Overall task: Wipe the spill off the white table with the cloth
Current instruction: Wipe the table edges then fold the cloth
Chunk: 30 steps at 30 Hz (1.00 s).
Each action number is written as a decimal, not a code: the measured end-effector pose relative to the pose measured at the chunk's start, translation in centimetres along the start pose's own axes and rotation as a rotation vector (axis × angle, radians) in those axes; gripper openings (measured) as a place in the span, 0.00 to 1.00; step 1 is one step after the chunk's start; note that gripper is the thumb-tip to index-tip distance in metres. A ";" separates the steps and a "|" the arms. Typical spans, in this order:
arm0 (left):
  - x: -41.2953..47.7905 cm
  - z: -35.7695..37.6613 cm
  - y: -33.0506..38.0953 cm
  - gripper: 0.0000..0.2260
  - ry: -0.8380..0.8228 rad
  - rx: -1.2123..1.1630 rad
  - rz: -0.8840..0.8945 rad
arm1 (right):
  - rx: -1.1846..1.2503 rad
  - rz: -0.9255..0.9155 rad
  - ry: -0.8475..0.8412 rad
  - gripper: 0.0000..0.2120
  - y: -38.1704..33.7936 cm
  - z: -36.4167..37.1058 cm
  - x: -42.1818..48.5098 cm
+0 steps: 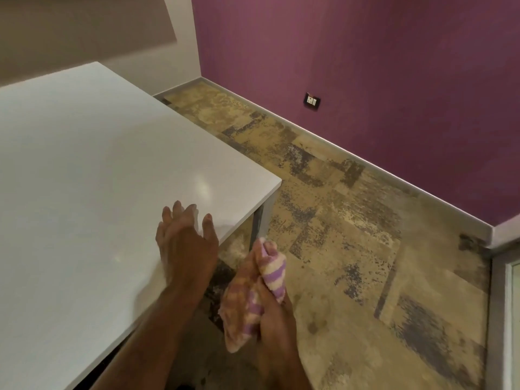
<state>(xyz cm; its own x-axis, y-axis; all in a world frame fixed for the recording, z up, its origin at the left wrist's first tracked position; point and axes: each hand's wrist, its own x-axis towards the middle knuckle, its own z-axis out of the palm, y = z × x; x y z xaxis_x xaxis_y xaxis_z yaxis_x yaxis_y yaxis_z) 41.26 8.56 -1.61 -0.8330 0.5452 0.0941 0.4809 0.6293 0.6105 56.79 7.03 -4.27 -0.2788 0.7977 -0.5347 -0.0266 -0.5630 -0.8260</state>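
The white table [84, 164] fills the left of the view, its near right corner pointing toward the floor. My left hand [185, 243] rests flat on the tabletop near that front right edge, fingers spread and empty. My right hand [270, 316] hangs off the table to the right, over the floor, closed around a bunched cloth [253, 294] striped purple, white and peach. The cloth does not touch the table. I cannot make out a spill on the glossy surface; only a faint light glare shows near the corner.
A mottled tan and grey floor [337, 235] spreads to the right of the table. A purple wall [365, 66] with a wall socket [312, 100] bounds it at the back. A table leg [260, 223] stands under the corner. A door frame [503, 319] shows at the right edge.
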 end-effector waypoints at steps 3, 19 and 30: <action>-1.4 1.2 0.2 0.20 -0.012 0.010 0.031 | 0.050 0.023 0.019 0.18 1.8 -1.4 0.5; -4.8 7.7 1.4 0.25 0.064 0.122 0.245 | 0.187 -0.092 0.051 0.06 1.0 -6.1 6.3; -3.7 10.9 8.5 0.27 0.081 0.096 0.082 | 0.070 0.006 -0.040 0.09 -6.3 -14.0 11.5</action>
<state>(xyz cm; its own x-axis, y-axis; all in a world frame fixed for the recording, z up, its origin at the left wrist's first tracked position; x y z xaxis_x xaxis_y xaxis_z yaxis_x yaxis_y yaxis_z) 51.46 17.90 -5.34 -0.8075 0.5529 0.2057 0.5687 0.6368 0.5207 67.23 22.83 -7.69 -0.3175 0.7856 -0.5311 -0.0918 -0.5829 -0.8074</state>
